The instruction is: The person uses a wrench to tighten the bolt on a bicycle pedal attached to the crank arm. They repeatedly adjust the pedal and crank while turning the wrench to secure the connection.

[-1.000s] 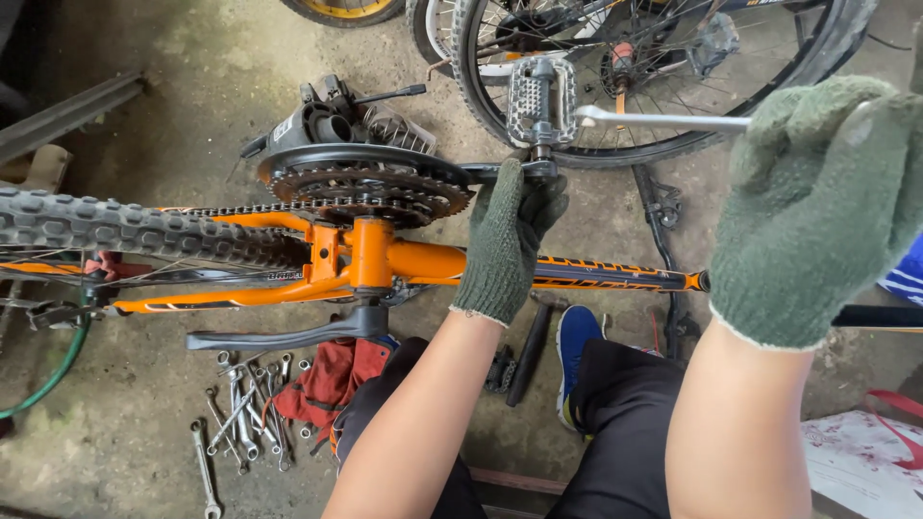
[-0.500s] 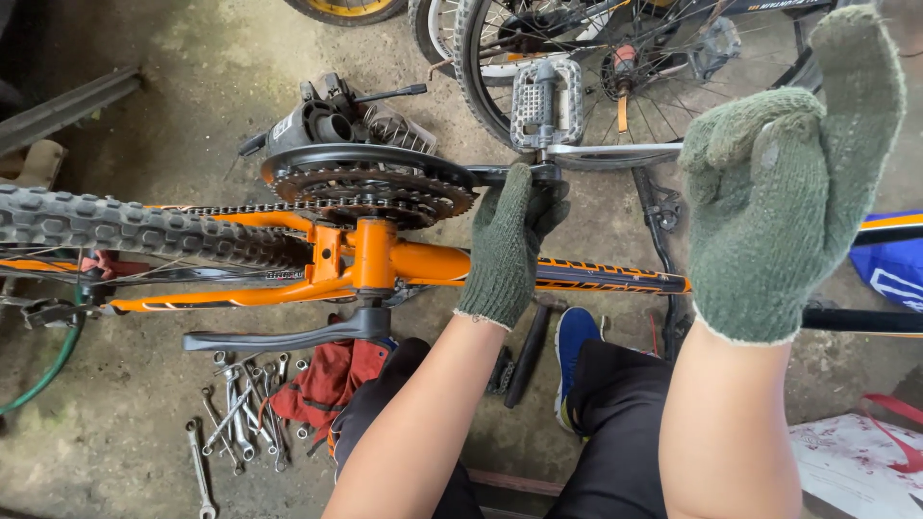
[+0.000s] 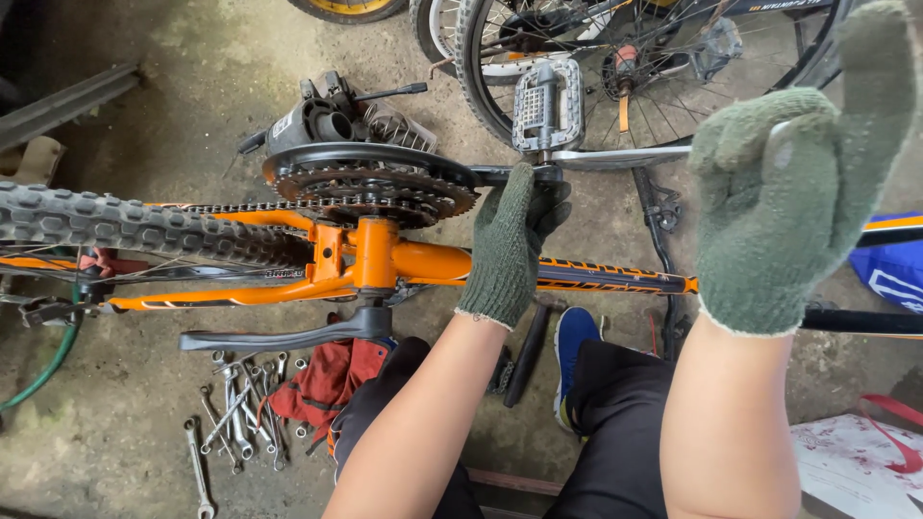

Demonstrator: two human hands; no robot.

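The gloved left hand (image 3: 510,245) clenches the black crank arm (image 3: 514,175) just right of the chainrings (image 3: 370,187); the grey pedal (image 3: 545,104) stands above that crank; the gloved right hand (image 3: 798,192) grasps a silver wrench (image 3: 620,156) reaching toward the pedal; the orange frame (image 3: 385,264) lies below the chainrings
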